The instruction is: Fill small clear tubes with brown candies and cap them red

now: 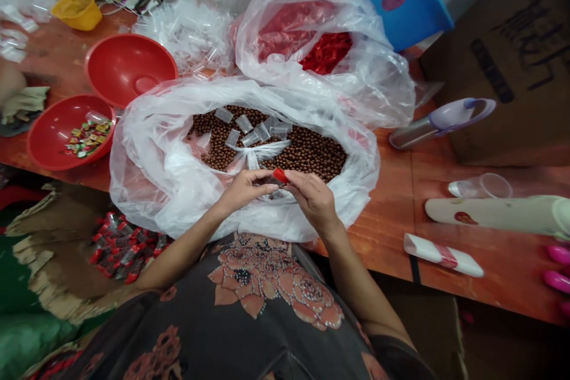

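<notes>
My left hand (246,191) and my right hand (315,199) meet over the front of a large open plastic bag (155,190). A small red cap (280,176) sits at the right fingertips, between the two hands. Left thumb and fingers pinch what looks like a small clear cup, mostly hidden by them; I cannot tell whether the cap is fully on it. Inside the bag are many small brown balls (312,151), with several clear plastic cups (262,130) lying on top.
Behind stand a bag of red caps (327,52) and a heap of clear cups (187,32). Two red bowls (131,62) are at left, one holding wrapped sweets (89,136). Filled red-capped cups (127,246) lie low left. Bottles (490,215) and a carton (503,71) stand right.
</notes>
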